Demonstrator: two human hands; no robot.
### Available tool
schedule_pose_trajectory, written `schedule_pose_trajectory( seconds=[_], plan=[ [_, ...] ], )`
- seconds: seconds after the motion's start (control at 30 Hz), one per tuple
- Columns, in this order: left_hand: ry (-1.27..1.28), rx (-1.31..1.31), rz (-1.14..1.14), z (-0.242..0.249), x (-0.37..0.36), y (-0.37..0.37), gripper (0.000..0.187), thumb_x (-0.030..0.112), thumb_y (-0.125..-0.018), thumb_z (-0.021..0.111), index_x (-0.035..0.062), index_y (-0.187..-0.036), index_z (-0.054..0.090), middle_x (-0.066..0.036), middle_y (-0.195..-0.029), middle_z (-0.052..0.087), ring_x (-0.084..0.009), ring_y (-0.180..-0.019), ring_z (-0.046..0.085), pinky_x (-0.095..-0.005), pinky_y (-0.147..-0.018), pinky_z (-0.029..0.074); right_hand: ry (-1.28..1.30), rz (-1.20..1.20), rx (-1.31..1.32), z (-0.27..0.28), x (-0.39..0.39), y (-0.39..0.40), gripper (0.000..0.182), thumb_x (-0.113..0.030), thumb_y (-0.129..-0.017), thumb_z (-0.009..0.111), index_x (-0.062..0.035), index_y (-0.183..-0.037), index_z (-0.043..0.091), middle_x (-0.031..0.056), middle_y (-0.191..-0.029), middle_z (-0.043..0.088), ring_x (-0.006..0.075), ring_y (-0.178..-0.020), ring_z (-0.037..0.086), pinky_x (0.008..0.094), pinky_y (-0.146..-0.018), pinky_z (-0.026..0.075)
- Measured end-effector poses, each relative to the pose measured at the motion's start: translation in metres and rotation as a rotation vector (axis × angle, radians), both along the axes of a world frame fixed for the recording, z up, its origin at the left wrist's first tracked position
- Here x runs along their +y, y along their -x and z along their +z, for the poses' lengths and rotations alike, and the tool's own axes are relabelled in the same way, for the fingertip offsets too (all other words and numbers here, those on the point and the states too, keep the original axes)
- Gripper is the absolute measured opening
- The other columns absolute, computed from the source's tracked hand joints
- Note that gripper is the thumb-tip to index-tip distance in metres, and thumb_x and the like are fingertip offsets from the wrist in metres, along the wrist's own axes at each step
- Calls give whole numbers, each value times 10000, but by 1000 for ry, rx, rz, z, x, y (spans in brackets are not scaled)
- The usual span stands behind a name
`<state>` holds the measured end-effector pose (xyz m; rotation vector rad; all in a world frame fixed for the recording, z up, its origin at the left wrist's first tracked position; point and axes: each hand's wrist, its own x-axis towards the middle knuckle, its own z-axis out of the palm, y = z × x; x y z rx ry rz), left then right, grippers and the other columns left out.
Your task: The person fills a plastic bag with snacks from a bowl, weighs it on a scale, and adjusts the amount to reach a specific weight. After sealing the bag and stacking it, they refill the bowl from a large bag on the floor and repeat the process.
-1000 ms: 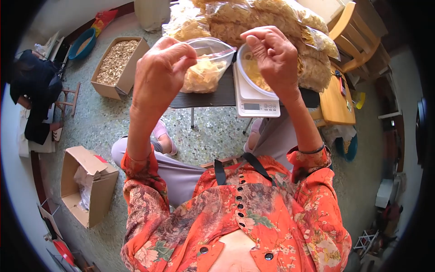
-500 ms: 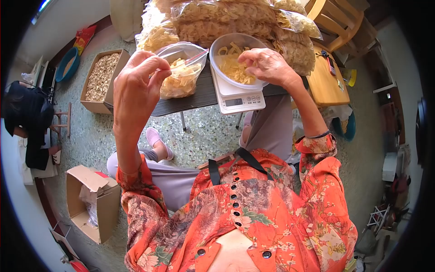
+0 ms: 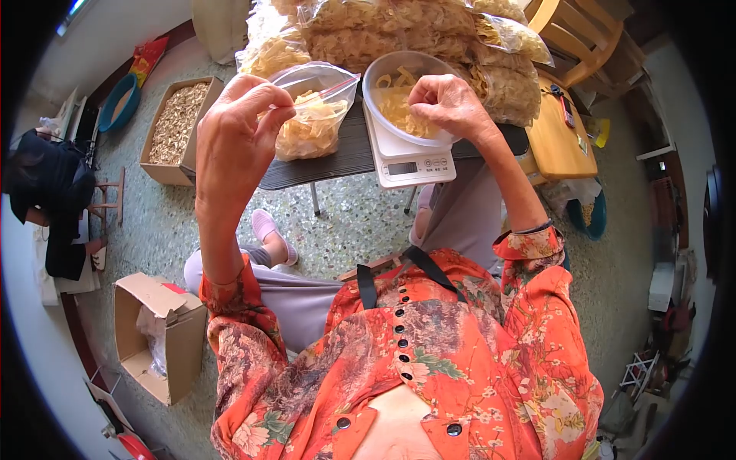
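Note:
A clear zip-top bag, part filled with pale yellow dried slices, stands on the dark table. My left hand pinches the bag's near-left edge between thumb and fingers, and its mouth gapes. To the right, a translucent plastic bowl with more dried slices rests on a white digital scale. Over the bowl's right side is my right hand, its fingers curled together; whatever they hold is hidden. The scale's display is too small to read.
Filled bags are stacked at the back of the dark table. A wooden chair stands to the right. On the floor at left are a box of dried pieces and an open carton. Another person sits far left.
My right hand's fingers have curled in more tightly over the bowl. My left hand stays at the bag's edge. The whole view has shifted slightly.

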<state>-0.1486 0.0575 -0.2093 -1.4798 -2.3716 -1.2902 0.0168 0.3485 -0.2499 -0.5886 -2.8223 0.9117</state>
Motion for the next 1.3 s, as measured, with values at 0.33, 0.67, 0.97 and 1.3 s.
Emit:
schedule_pose_trajectory(
  seconds=[0.33,0.67,0.97,1.3],
  plan=[
    [-13,-19,-14,0,-1,2,94,4,-875,766,-1,-960,727,-83,-1002,671,-176,-902,665,-309,-777,545,316,-81,325,21,12,-14,159,-141,-870,794,-14,-957,750,14,-839,730,72,-770,655,260,-707,543],
    [-107,34,-35,-3,4,-1,77,52,-855,753,72,-921,718,-90,-957,693,-295,-773,681,-380,-681,530,347,37,589,58,-25,-6,95,-29,-941,743,-17,-1018,687,-14,-889,687,42,-830,628,189,-741,512],
    [-58,61,-50,-2,1,-1,77,15,-867,756,26,-937,726,-88,-1008,697,-211,-873,695,-325,-704,566,74,297,813,63,-75,55,218,-42,-870,793,-68,-1045,666,22,-916,713,98,-827,684,255,-776,566],
    [-52,83,-61,0,-8,12,87,46,-875,771,25,-951,734,-66,-937,651,-159,-728,630,-296,-636,510,-300,468,530,62,-88,64,162,-75,-908,718,-76,-1068,697,71,-935,722,276,-839,680,383,-793,555]
  ],
)
